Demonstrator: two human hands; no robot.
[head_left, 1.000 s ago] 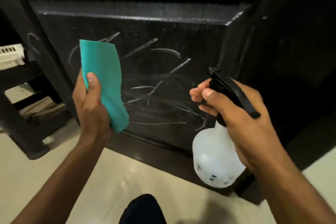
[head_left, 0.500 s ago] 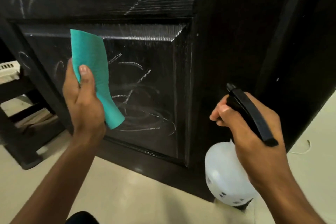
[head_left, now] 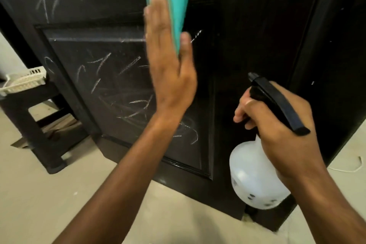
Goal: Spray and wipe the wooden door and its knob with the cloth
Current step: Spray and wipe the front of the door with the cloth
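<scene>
Left hand (head_left: 170, 69): flat, fingers straight, pressing cloth (head_left: 174, 6) on door (head_left: 237, 25) above scribbled panel (head_left: 118, 89). Advice: keep even pressure, overlapping strokes. Right hand (head_left: 277, 125): clamped round spray bottle (head_left: 255, 180).

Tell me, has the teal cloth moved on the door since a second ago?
Yes. The teal cloth went up and right, from the scribbled recessed panel to above its top edge.

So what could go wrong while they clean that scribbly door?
1. The left hand presses the teal cloth with flat fingers, only the thumb pinching an edge, so it might slip out.
2. The cloth sits above the sunken panel, so the white scribbles lower on the door could get missed.
3. The right hand holds the spray bottle tilted, its nozzle near the door; a squeeze might drip onto the floor.
</scene>
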